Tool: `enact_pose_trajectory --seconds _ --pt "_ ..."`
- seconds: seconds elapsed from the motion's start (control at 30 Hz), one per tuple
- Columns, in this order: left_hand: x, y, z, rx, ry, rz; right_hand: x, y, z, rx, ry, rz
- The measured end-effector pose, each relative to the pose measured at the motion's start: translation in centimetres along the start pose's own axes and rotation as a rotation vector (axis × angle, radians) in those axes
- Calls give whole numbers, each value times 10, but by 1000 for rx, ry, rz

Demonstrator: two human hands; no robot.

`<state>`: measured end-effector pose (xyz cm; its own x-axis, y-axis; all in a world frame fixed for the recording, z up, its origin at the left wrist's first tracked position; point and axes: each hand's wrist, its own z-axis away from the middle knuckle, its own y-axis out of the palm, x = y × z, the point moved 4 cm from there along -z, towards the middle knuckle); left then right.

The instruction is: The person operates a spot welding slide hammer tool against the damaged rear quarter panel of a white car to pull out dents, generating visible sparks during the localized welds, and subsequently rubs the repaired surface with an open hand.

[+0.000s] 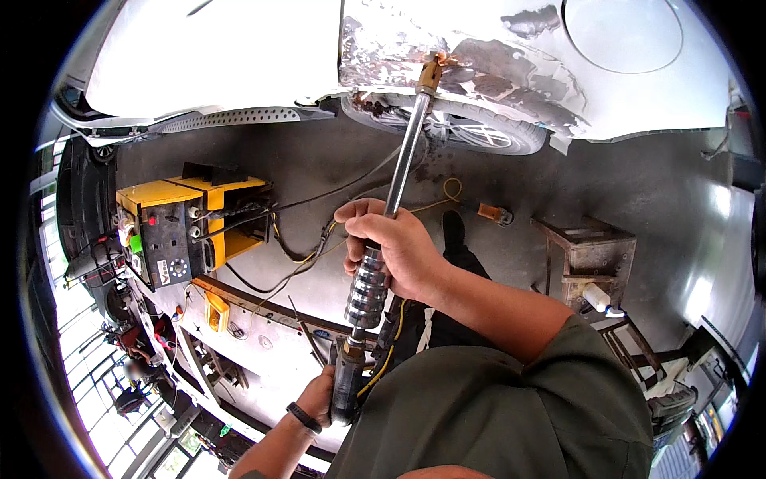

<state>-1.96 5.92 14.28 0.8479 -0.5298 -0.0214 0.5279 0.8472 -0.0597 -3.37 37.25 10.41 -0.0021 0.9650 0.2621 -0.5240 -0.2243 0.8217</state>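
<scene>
A long slide hammer (411,148) reaches from my body up to the white car's body panel (511,72). Its brass-coloured tip (430,76) touches the scraped, bare-metal patch above the wheel, and a small orange glow shows there. My right hand (395,247) wraps round the rod at the top of the ribbed metal sliding weight (369,289). Lower down, my left hand (319,395) grips the dark rear handle (346,387); its fingers are partly hidden behind it. A cable with a yellow line runs from the handle.
A yellow and black welding machine (171,231) stands at left, with cables (327,188) trailing across the floor. An orange power tool (495,213) lies on the floor at right, near a rusty metal stool (594,255). The car's wheel (479,132) sits under the panel.
</scene>
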Motion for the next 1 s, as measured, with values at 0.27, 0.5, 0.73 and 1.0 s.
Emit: enact_pose_trajectory --seconds 0.27,0.5,0.73,1.0 --pt "-12 22 24 46 -8 165 62 -12 -30 -95 -69 105" --pt "7 -4 23 117 44 95 40 -1 -8 -130 -176 172" --pt "6 3 25 46 -1 106 -15 10 19 39 7 -101" --pt "28 -30 3 180 -3 160 66 -18 -33 -96 -265 -17"
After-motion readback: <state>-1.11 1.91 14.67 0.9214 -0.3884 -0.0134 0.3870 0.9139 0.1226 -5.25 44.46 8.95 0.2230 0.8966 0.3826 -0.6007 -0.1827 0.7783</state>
